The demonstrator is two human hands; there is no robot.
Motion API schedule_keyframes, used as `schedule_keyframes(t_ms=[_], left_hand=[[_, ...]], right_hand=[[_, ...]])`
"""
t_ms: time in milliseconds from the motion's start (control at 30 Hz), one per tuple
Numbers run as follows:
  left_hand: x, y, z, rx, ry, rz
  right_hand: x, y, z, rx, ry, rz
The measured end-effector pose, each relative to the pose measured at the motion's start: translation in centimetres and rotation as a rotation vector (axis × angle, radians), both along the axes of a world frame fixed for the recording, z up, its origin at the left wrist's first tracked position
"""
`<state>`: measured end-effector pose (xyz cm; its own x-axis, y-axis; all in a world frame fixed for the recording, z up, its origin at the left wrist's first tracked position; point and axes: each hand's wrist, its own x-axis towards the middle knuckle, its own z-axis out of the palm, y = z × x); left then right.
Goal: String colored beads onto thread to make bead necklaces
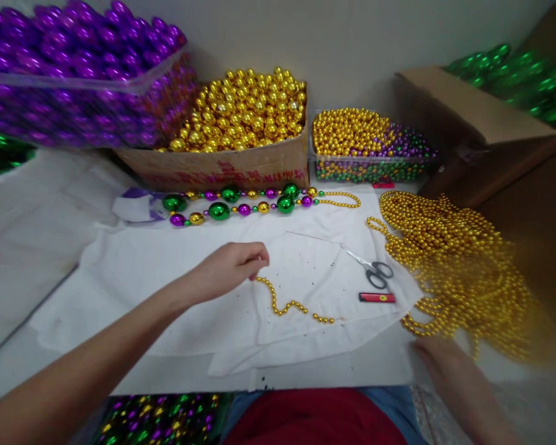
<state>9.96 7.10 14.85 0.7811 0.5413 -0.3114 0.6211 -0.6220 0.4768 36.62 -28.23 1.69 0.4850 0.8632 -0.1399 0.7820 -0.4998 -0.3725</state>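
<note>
Over the white cloth (134, 290), my left hand (241, 262) has its thumb and fingers pinched at the upper end of a short gold bead strand (273, 300). That strand snakes down to the right, with a small gap before its last few beads. My right hand (445, 361), smeared by motion, is low at the table's right side, just below a large heap of gold bead strands (449, 253). Its fingers are not clear. Scissors with black handles (377, 274) and a red lighter (377, 298) lie between the hands. A thin needle-like wire (312, 237) reaches the scissor tips.
A necklace of large green, purple and gold beads (219, 211) lies along the back. Behind it stand a purple bead bin (74, 86), a carton of gold beads (213, 170) and a mixed bead tub (370, 170). A brown carton (482, 117) is at right.
</note>
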Motion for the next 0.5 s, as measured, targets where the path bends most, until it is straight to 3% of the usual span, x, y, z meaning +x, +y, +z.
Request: schedule_keyframes(t_ms=[100, 200, 300, 400, 500], left_hand=[[1.7, -2.7, -0.8, -0.192, -0.141, -0.027], [3.1, -6.0, -2.4, -0.064, -0.126, -0.195], [3.9, -9.2, -4.7, 0.177, -0.123, -0.386], [4.1, -11.4, -6.8, 0.286, -0.195, -0.513], [3.7, -12.3, -8.1, 0.342, -0.234, -0.525]], right_hand=[[-0.5, 1.6, 0.2, 0.103, -0.089, 0.039], [-2.3, 5.3, 1.8, 0.297, 0.092, -0.041], [-5.4, 10.9, 3.6, 0.386, 0.584, -0.157], [-8.7, 16.5, 4.0, 0.269, 1.272, -0.242], [-11.0, 20.0, 3.5, 0.189, 1.508, -0.191]])
